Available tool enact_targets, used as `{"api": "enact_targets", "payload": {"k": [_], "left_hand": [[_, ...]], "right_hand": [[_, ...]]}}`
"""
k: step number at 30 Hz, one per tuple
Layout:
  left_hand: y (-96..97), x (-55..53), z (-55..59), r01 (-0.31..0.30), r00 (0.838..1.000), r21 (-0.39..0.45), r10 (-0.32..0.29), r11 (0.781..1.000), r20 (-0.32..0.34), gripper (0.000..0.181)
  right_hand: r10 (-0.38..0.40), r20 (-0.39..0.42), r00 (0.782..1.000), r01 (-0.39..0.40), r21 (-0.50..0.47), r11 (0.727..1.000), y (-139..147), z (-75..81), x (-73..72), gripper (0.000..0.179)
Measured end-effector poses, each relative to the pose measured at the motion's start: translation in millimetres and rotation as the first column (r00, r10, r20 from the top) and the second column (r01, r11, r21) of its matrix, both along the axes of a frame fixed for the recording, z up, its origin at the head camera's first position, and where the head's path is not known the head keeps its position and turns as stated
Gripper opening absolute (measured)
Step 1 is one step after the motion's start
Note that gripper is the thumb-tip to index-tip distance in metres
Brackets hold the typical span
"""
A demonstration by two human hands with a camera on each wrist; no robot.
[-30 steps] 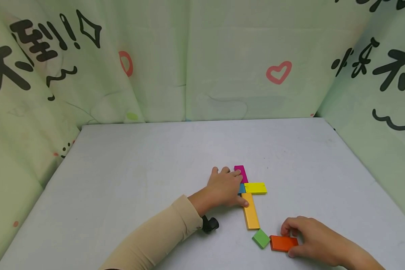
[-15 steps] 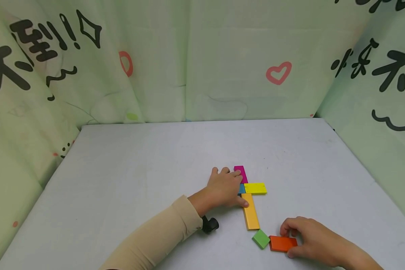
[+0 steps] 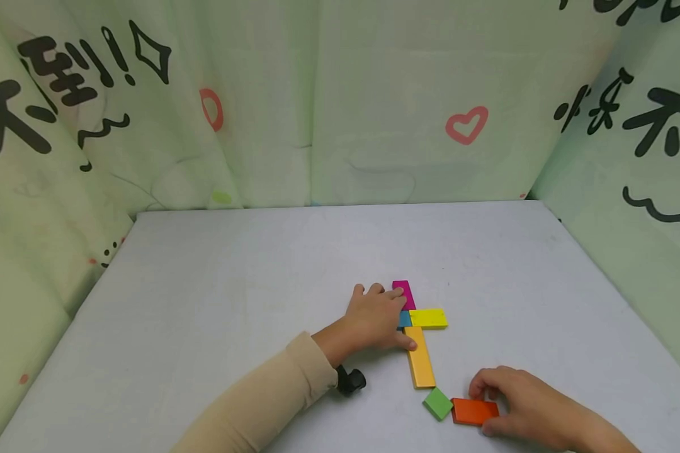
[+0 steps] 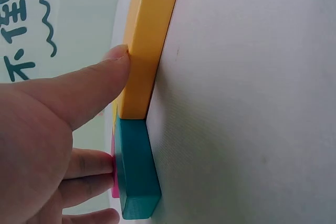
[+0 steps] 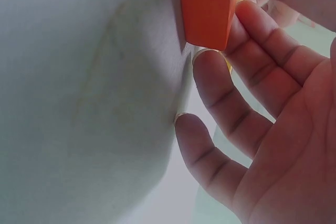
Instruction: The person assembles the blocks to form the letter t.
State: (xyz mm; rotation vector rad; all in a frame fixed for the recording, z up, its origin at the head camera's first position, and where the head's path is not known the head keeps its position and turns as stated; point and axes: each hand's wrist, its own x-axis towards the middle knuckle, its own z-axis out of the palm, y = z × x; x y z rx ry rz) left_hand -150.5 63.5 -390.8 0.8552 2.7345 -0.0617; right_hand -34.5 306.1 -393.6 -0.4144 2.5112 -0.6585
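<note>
My left hand (image 3: 376,321) rests on a row of flat wooden blocks, fingers spread. Its thumb touches the amber block (image 3: 422,363), and fingertips lie on the magenta block (image 3: 410,301). Partly under that hand is a blue block (image 3: 405,319), fully seen as a teal block (image 4: 139,171) in the left wrist view. A yellow block (image 3: 429,319) juts right from it. Lower down, a green square block (image 3: 437,404) sits turned on its corner at the amber one's near end. My right hand (image 3: 527,402) holds the red-orange block (image 3: 467,411) between thumb and fingers, at the green block's right corner.
The blocks lie on a white table (image 3: 232,270). A pale green curtain (image 3: 362,94) with printed characters and hearts encloses its back and sides. A black wrist device (image 3: 351,381) sticks out under the left sleeve (image 3: 283,390).
The head view has tilted very slightly, so everything sits a little lower in it. Both hands and all the blocks keep their places.
</note>
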Motion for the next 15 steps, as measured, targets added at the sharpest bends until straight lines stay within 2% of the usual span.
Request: {"api": "enact_targets", "payload": {"k": [9,15], "left_hand": [[-0.8,-1.1,-3.3,0.000,1.000,0.029,0.000,1.000,-0.005,0.086],[-0.6,-1.5,-3.3,0.003,1.000,0.026,-0.003,1.000,-0.004,0.086]], "right_hand": [[0.041,-0.060,0.997,-0.042,-0.006,0.999,1.3,-1.1,3.1,0.033],[0.017,-0.034,0.999,-0.017,0.022,1.000,-1.1,-0.8,1.6,0.032]]}}
